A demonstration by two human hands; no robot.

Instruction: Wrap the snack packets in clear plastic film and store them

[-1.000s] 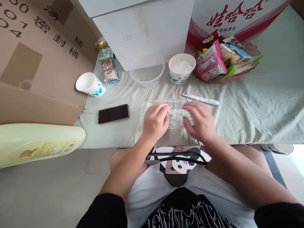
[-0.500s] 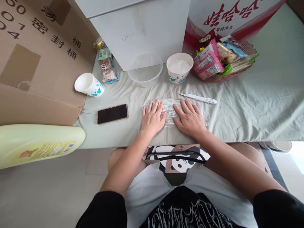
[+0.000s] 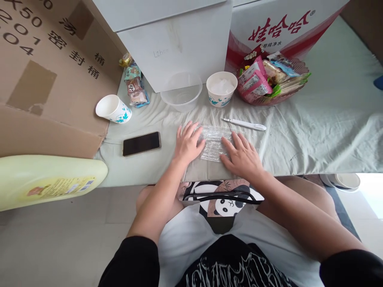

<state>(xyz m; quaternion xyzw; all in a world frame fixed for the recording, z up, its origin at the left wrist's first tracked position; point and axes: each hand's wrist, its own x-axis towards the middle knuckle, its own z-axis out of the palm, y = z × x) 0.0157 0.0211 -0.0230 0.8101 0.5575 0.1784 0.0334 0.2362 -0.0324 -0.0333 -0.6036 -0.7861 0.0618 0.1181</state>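
A crinkled sheet of clear plastic wrap (image 3: 214, 142) lies flat on the pale green cloth (image 3: 314, 131) near the table's front edge. My left hand (image 3: 188, 142) rests palm down on its left end, fingers stretched out. My right hand (image 3: 241, 154) lies flat on its right end, fingers spread. Neither hand holds anything. A white pen-like tool (image 3: 244, 124) lies just beyond my right hand.
Behind the wrap stand a clear plastic bowl (image 3: 181, 93) and a paper bowl (image 3: 222, 88) with white contents. A tipped paper cup (image 3: 113, 109) and a black phone (image 3: 141, 143) lie left. A snack basket (image 3: 271, 81) sits at the back right, cardboard boxes (image 3: 50, 71) at the left.
My hands went from curled over the bunched wrap to flat with fingers spread, pressing it down and smoothing it on the cloth. The view shifted slightly.
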